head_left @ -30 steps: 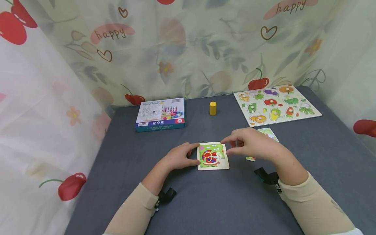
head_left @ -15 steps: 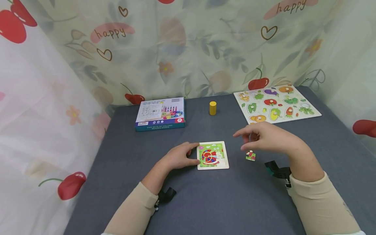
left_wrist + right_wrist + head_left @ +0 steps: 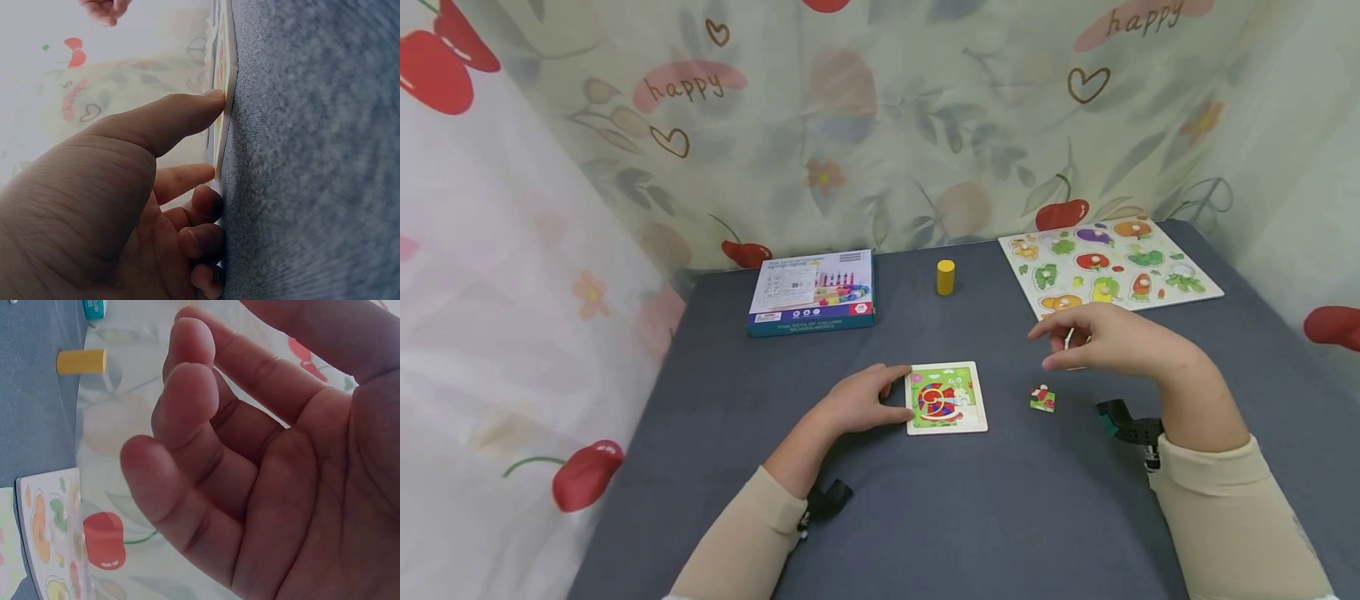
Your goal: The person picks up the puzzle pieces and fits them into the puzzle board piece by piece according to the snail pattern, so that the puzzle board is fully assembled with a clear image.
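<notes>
My left hand (image 3: 863, 402) rests at the left edge of a small square jigsaw board (image 3: 967, 425); thumb and index finger touch that edge, apart from each other. On the board is a colourful snail picture on green, with a pale unfilled patch at its right. In the left wrist view the board (image 3: 226, 119) appears edge-on, and the other fingers are bent by the tabletop. To the right, my right hand (image 3: 1108, 342) hovers with loosely bent fingers and holds nothing. A small jigsaw piece (image 3: 1042, 399), green and red, lies below it. A picture card (image 3: 9, 544) is partly hidden behind this hand.
A blue-and-white boxed set (image 3: 811, 293) lies at the back left. Right of it stands a yellow cylinder (image 3: 945, 277). At the back right lies a vegetable puzzle board (image 3: 1120, 262). A patterned curtain (image 3: 895, 125) hangs behind the grey table (image 3: 880, 517).
My right hand has left the board's right side and moved to the right, above the card. The small jigsaw piece has come into fuller view. My left hand stays at the board.
</notes>
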A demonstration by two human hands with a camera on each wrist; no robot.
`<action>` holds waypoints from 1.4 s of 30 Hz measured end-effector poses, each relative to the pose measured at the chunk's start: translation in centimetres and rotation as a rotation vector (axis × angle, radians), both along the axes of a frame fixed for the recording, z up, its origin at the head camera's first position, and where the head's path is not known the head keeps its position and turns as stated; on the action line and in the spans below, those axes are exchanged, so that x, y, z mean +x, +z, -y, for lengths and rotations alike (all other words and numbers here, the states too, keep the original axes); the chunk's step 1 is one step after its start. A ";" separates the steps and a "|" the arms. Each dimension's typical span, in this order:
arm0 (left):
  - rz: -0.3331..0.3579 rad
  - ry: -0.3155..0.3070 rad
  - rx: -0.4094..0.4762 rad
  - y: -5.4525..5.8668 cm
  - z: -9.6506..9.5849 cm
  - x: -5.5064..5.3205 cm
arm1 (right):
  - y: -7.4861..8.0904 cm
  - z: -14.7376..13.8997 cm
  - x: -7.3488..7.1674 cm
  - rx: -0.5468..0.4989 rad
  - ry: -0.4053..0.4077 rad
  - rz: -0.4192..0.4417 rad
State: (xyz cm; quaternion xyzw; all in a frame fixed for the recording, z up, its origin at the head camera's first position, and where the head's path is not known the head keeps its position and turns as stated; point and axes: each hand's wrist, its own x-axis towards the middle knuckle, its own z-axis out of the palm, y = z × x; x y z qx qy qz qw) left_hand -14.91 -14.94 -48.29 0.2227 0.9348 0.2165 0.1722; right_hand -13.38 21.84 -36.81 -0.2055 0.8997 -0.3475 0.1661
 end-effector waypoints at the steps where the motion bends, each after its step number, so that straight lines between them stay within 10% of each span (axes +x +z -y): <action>1: 0.001 0.000 0.007 0.0 -0.1 0.0 | 0.0 -0.1 0.0 0.006 -0.016 -0.001; 13: 0.005 0.006 0.016 0.1 -0.1 0.2 | -2.5 -1.5 0.5 -0.045 -0.105 -0.014; 30: -0.007 -0.028 0.001 0.0 -0.4 0.2 | -12.1 -1.9 2.4 0.005 -0.216 -0.150; 42: -0.013 -0.014 -0.010 0.1 -0.2 0.0 | -12.8 -1.4 1.9 0.021 -0.230 -0.196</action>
